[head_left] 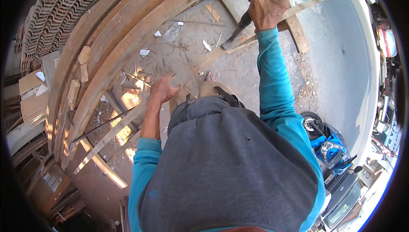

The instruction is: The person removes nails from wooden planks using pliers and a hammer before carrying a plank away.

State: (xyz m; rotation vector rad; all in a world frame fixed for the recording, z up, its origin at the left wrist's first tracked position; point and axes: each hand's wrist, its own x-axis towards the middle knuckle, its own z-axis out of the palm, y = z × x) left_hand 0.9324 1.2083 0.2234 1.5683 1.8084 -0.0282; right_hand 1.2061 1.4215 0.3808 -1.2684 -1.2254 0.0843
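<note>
My right hand (268,10) is raised at the upper right, fingers wrapped round a dark, rod-shaped tool (242,26) with a round, hollow-looking end. Its other end points down and left, close over a light wooden strip (313,4); whether they touch I cannot tell. Beneath that strip a short wooden block (297,33) lies on the floor. My left hand (164,88) is low beside my left knee, with thumb and forefinger apart and nothing visible between them. Some of its fingers are hidden.
Long wooden beams (123,27) curve along the left, with stacked roof tiles (59,14) behind. Thin slats (108,136) lie near my left arm. Wood scraps and debris litter the floor (179,57). A blue motorcycle (332,149) and a dark car (345,198) stand at the right.
</note>
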